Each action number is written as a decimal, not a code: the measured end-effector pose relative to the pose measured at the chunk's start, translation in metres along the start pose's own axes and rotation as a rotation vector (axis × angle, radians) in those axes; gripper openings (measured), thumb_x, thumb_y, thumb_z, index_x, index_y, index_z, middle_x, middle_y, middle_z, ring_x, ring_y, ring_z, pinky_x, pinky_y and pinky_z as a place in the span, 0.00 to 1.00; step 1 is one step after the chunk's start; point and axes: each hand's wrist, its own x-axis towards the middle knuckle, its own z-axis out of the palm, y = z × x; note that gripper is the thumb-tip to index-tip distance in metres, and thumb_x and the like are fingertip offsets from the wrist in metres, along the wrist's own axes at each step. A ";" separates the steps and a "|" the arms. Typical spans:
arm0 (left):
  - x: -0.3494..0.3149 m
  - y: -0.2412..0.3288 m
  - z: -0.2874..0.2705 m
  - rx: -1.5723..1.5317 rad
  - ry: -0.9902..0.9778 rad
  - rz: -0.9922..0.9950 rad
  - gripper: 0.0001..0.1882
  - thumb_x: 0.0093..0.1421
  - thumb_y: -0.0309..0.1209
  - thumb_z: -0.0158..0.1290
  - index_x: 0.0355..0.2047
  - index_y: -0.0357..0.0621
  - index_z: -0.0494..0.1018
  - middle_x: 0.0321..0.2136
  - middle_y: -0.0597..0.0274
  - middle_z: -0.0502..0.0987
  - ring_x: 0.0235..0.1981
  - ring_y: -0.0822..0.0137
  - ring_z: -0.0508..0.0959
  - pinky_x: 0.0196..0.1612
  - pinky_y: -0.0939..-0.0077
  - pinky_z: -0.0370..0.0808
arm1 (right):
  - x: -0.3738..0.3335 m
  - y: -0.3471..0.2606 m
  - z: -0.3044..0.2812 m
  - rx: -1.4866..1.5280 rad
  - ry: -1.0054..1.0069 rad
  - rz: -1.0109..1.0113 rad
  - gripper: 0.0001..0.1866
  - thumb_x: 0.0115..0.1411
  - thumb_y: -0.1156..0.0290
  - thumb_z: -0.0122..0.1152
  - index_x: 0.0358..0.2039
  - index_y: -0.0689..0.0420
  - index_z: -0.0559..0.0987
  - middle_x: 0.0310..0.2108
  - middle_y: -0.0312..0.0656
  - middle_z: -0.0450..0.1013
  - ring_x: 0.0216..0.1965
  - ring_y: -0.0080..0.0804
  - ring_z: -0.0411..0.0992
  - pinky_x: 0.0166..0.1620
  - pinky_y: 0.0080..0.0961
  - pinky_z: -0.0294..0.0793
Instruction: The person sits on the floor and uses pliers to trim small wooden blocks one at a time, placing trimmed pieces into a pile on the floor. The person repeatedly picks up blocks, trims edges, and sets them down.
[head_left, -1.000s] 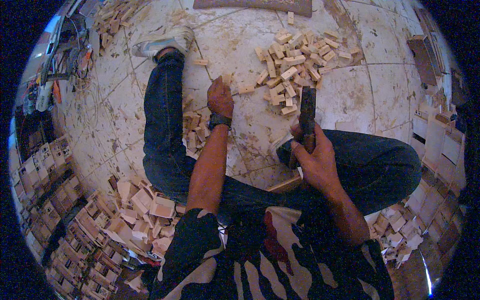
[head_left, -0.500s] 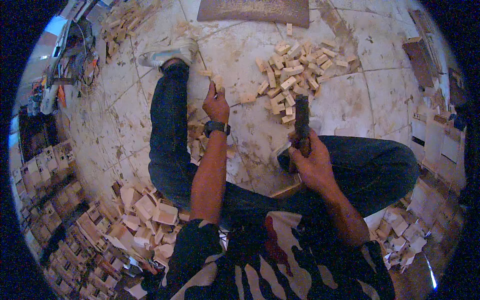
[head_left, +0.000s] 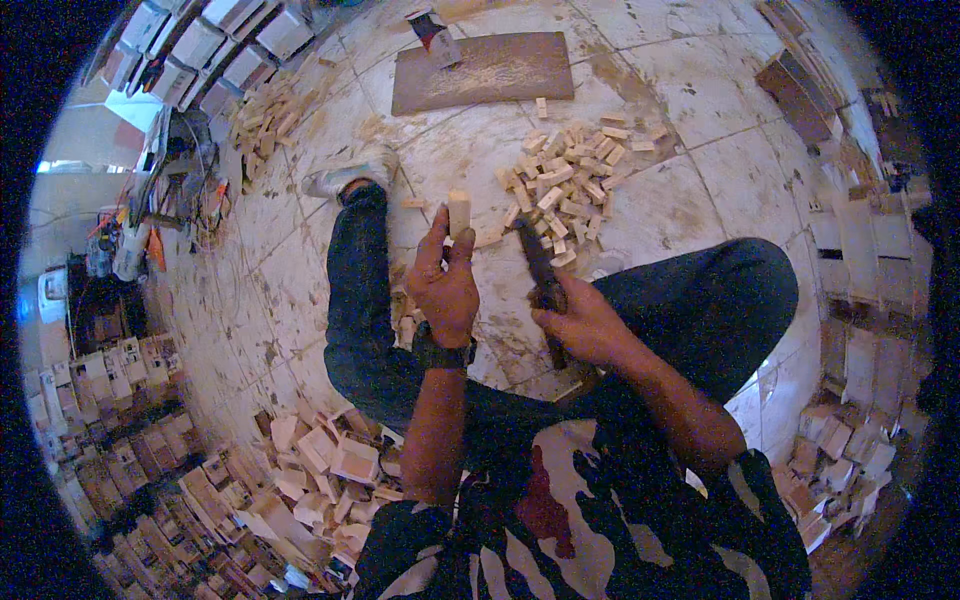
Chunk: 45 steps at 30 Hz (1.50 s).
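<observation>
My left hand (head_left: 443, 295), with a dark watch on its wrist, pinches a small pale wooden block (head_left: 459, 215) upright between thumb and fingers. In my right hand (head_left: 583, 325) is a dark bar-shaped tool (head_left: 536, 252), its far end tilted to the left and its lower end sticking out below my fist. I cannot make out its exact kind. The block and the tool are apart. Beyond the tool lies a loose pile of small wooden blocks (head_left: 565, 180) on the floor. A single block (head_left: 412, 203) rests left of the held one.
My bent legs frame the tiled floor (head_left: 680, 200), strewn with sawdust. A brown board (head_left: 520, 75) lies ahead with a can (head_left: 435, 42) on it. Wood offcuts (head_left: 325, 450) are heaped behind my left leg, and more (head_left: 840, 455) at the right. Cables and tools (head_left: 150, 220) crowd the far left.
My left hand has come nearer to me and turned, raising the block upright. The tool in my right hand has swung left and tilted. The view has shifted, showing more of the board and the can.
</observation>
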 end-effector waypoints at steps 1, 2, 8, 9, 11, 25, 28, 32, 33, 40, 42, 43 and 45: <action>-0.005 0.004 0.000 0.005 0.006 0.057 0.20 0.53 0.23 0.57 0.48 0.37 0.71 0.39 0.52 0.78 0.39 0.66 0.77 0.42 0.73 0.73 | -0.002 -0.002 0.002 0.013 -0.042 0.035 0.21 0.52 0.73 0.57 0.46 0.63 0.67 0.38 0.44 0.72 0.38 0.33 0.71 0.44 0.31 0.70; -0.009 0.006 0.000 0.011 0.014 0.111 0.20 0.53 0.23 0.57 0.48 0.37 0.71 0.38 0.51 0.78 0.39 0.65 0.77 0.41 0.73 0.73 | -0.004 -0.005 0.003 0.044 -0.083 0.028 0.20 0.52 0.73 0.57 0.46 0.64 0.68 0.37 0.45 0.72 0.38 0.33 0.71 0.44 0.31 0.70; -0.027 0.010 0.007 0.027 0.053 0.240 0.18 0.52 0.20 0.57 0.46 0.36 0.73 0.38 0.51 0.78 0.39 0.63 0.78 0.41 0.73 0.74 | -0.015 -0.015 -0.002 0.164 -0.183 -0.008 0.18 0.53 0.72 0.57 0.44 0.63 0.67 0.33 0.41 0.71 0.34 0.29 0.70 0.39 0.28 0.71; -0.029 0.010 0.008 0.022 0.070 0.274 0.18 0.52 0.20 0.56 0.45 0.36 0.73 0.38 0.51 0.78 0.39 0.63 0.78 0.41 0.73 0.74 | -0.016 -0.016 -0.003 0.174 -0.184 0.001 0.18 0.54 0.72 0.57 0.44 0.62 0.67 0.33 0.41 0.70 0.33 0.28 0.70 0.38 0.28 0.71; -0.030 0.008 0.009 0.031 0.048 0.253 0.17 0.52 0.19 0.56 0.45 0.36 0.73 0.38 0.50 0.78 0.39 0.62 0.78 0.42 0.73 0.74 | -0.015 -0.016 -0.003 0.178 -0.181 -0.010 0.19 0.54 0.73 0.57 0.45 0.61 0.66 0.32 0.40 0.70 0.31 0.27 0.69 0.36 0.27 0.71; -0.031 -0.005 0.022 -0.251 0.052 -0.017 0.18 0.57 0.27 0.55 0.47 0.32 0.68 0.40 0.52 0.75 0.36 0.67 0.76 0.39 0.75 0.73 | -0.003 -0.004 -0.002 -0.162 -0.015 0.003 0.24 0.52 0.73 0.56 0.50 0.63 0.65 0.35 0.48 0.71 0.34 0.38 0.72 0.40 0.34 0.73; -0.026 -0.008 0.019 -0.457 -0.084 -0.148 0.15 0.59 0.29 0.52 0.44 0.32 0.68 0.37 0.53 0.76 0.33 0.70 0.75 0.36 0.77 0.73 | -0.004 0.000 0.001 -0.190 0.037 -0.021 0.24 0.52 0.73 0.56 0.50 0.64 0.65 0.38 0.51 0.72 0.40 0.45 0.72 0.45 0.36 0.70; -0.028 -0.011 0.013 -0.628 -0.208 -0.293 0.12 0.63 0.32 0.47 0.42 0.34 0.68 0.33 0.57 0.76 0.30 0.75 0.75 0.30 0.82 0.71 | -0.007 0.001 0.002 -0.280 0.018 0.001 0.23 0.52 0.73 0.56 0.49 0.64 0.65 0.41 0.56 0.71 0.43 0.52 0.71 0.46 0.40 0.70; -0.028 -0.011 0.012 -0.668 -0.243 -0.302 0.12 0.64 0.32 0.45 0.41 0.34 0.69 0.33 0.58 0.76 0.29 0.76 0.74 0.28 0.83 0.71 | -0.007 0.001 0.003 -0.329 0.046 -0.023 0.23 0.52 0.73 0.56 0.49 0.64 0.65 0.41 0.57 0.71 0.42 0.53 0.71 0.45 0.41 0.70; -0.036 -0.010 0.012 -0.374 -0.191 -0.237 0.16 0.65 0.34 0.43 0.46 0.33 0.67 0.26 0.61 0.77 0.20 0.77 0.71 0.23 0.81 0.68 | -0.007 0.001 0.003 -0.352 0.042 0.006 0.22 0.52 0.72 0.57 0.47 0.63 0.65 0.36 0.58 0.72 0.42 0.57 0.70 0.44 0.44 0.70; -0.038 -0.010 0.014 -0.273 -0.153 -0.230 0.19 0.65 0.34 0.44 0.49 0.31 0.66 0.25 0.61 0.77 0.19 0.77 0.70 0.22 0.81 0.68 | -0.007 0.001 0.003 -0.359 0.061 -0.024 0.21 0.52 0.71 0.57 0.46 0.63 0.66 0.36 0.58 0.72 0.41 0.58 0.70 0.44 0.44 0.70; -0.039 -0.009 0.014 -0.270 -0.137 -0.208 0.19 0.65 0.34 0.44 0.50 0.30 0.65 0.25 0.60 0.77 0.19 0.77 0.71 0.22 0.81 0.69 | -0.007 0.000 0.003 -0.372 0.058 -0.008 0.21 0.52 0.71 0.57 0.46 0.63 0.66 0.36 0.58 0.72 0.41 0.58 0.70 0.43 0.44 0.70; -0.040 -0.007 0.014 -0.255 -0.113 -0.192 0.21 0.64 0.33 0.45 0.52 0.29 0.64 0.25 0.60 0.78 0.20 0.78 0.72 0.23 0.81 0.69 | -0.007 -0.001 0.002 -0.357 0.049 0.027 0.19 0.53 0.72 0.55 0.44 0.65 0.66 0.35 0.59 0.72 0.41 0.58 0.70 0.43 0.44 0.70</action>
